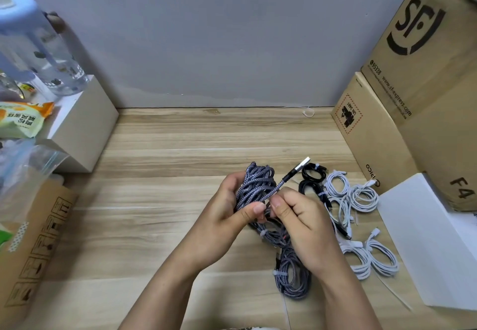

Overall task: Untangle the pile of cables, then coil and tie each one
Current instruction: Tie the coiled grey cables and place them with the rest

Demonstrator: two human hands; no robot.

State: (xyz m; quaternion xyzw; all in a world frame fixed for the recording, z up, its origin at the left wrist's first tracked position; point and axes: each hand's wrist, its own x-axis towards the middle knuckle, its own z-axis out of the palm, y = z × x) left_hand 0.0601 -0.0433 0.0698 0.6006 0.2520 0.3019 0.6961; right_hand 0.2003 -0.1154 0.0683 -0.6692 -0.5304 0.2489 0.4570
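The hands (265,213) hide the middle of the grey braided coil (254,185) and whatever fastens it, the tied grey coils (291,273) beneath are partly covered by the right wrist, and the left-edge bottle (38,45) is blurred.

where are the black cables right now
In the head view the two coiled black cables lie on the wooden table, right of centre, just beyond the right hand and left of the white coils.
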